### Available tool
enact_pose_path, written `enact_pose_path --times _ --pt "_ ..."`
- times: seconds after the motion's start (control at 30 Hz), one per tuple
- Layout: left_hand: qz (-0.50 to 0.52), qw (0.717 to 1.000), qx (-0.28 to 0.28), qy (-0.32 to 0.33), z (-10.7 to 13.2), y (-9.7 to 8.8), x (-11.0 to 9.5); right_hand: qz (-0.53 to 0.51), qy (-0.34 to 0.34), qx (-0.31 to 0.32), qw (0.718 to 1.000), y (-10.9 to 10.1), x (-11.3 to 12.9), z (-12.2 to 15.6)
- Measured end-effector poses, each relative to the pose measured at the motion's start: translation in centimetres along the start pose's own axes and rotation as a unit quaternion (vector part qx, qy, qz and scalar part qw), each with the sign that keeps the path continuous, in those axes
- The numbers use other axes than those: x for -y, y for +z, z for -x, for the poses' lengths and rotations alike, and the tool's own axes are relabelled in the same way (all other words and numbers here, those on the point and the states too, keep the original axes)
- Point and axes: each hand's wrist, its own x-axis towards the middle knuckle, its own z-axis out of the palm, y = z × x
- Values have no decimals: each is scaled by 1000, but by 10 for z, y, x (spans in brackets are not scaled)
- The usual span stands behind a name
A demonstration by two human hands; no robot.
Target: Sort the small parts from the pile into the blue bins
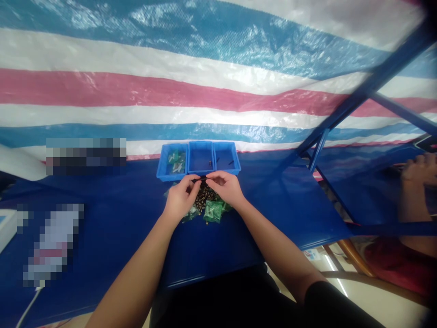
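Note:
My left hand (182, 196) and my right hand (228, 186) meet over the table, each pinching one end of a thin, dark, stick-like piece (202, 178). Its exact kind is too small to make out. Below them lies a pile of small dark and brass-coloured parts (205, 197). A clear bag with green contents (213, 211) rests against the front of the pile, and another clear bag (191, 212) lies partly under my left hand. Just beyond my fingers stand three blue bins: the left bin (159, 165) with green and pale packets, the middle bin (200, 155) and the right bin (226, 157) with a few small dark pieces.
Blue table sheeting (280, 200) spreads around the bins. A striped tarp (205, 95) hangs behind. On the right, a blue metal frame (341, 111) stands between me and another person's arm (414, 200). A blurred-out object with a white cable (29, 307) lies at left.

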Motion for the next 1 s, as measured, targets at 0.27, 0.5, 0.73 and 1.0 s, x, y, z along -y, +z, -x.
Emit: enact_pose_path --times 0.27,0.5,0.73,1.0 --pt "2 1000 1 -5 0 1 1 6 -2 6 1000 0 1 1" --pt "1 1000 -12 6 0 2 3 -18 5 -2 1000 -1 0 1" --pt "-10 1000 -3 -8 0 -1 -2 -27 10 19 999 0 -1 1" --pt "-13 1000 9 -23 -1 -4 -5 -2 4 19 1000 0 -4 1"
